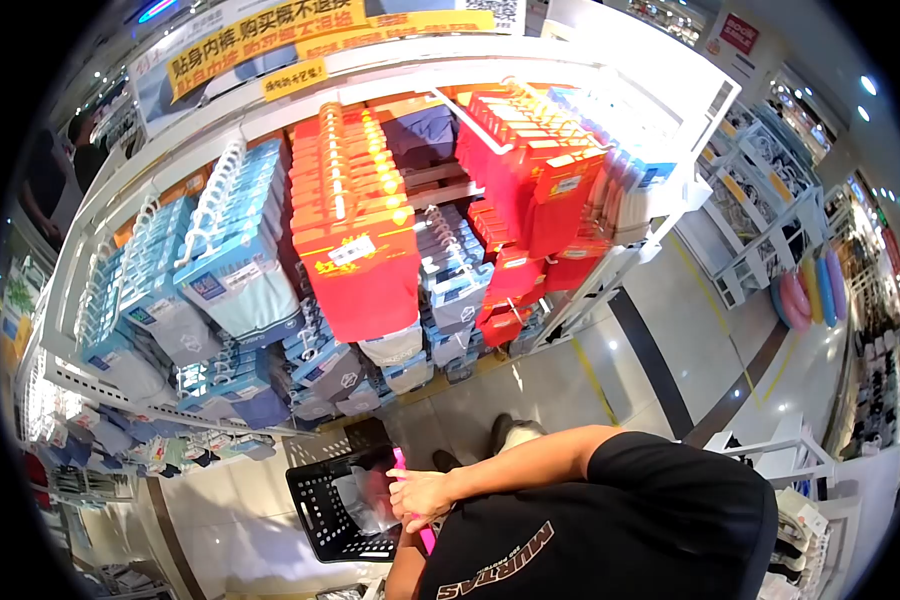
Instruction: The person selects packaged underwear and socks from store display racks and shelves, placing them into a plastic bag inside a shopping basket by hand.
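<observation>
Left of centre in the lower frame, the black basket has a plastic-wrapped item inside; the right grip is clenched round its pink handle; the left forearm enters at the bottom edge, its hand hidden, so I cannot tell that grip's state; the white rack fills the upper centre, its lower edge near the basket's rim; bare floor opens right of centre and lower left.
</observation>
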Demonstrator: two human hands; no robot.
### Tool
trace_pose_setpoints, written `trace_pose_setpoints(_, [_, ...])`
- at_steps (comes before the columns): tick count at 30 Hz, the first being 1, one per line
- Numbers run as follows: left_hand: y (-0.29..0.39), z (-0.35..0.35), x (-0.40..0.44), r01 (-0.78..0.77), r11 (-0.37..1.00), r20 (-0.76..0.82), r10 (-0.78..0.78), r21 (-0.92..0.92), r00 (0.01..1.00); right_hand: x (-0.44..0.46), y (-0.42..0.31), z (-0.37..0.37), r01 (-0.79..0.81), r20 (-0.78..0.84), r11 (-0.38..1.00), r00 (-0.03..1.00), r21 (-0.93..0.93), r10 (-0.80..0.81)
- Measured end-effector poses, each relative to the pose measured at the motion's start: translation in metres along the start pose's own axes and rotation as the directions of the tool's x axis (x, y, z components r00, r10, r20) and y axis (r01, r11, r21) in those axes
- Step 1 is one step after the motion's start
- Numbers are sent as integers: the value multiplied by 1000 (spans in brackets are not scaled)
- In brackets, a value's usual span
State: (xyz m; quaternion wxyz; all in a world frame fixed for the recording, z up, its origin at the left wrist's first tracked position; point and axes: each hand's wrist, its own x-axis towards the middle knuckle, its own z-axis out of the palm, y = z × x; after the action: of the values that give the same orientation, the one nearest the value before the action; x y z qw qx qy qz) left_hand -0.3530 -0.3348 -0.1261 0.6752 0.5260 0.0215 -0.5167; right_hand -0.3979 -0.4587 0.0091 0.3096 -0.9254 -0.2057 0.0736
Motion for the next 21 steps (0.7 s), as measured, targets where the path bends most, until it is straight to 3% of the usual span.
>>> trace_pose_setpoints(5, [8, -14, -14, -79, 995, -122, 86, 59, 989, -12, 9, 10, 48, -159, 995, 987, 85, -34])
trace_pose_setpoints(13, [-27, -6, -85, -113, 980, -396, 170, 162, 903, -21, 23, 18, 87, -256, 996, 964, 35, -75])
trace_pose_setpoints(16, [-42, -8, -113, -82, 963, -457, 196, 257, 867, -31, 25, 23, 90, -327, 995, 942, 45, -71])
trace_pose_setpoints(17, [-62, -50, -107, 21, 923, -465, 175, 385, 868, -35, 25, 25, 94, -349, 995, 934, 15, -83])
trace_pose_setpoints(18, [-57, -50, -117, -15, 923, -447, 201, 385, 872, -37, 25, 28, 91, -384, 996, 919, -23, -92])
trace_pose_setpoints(21, [-21, 16, -157, -122, 941, -503, 275, 316, 819, -39, 26, 31, 142, -568, 989, 811, -36, -138])
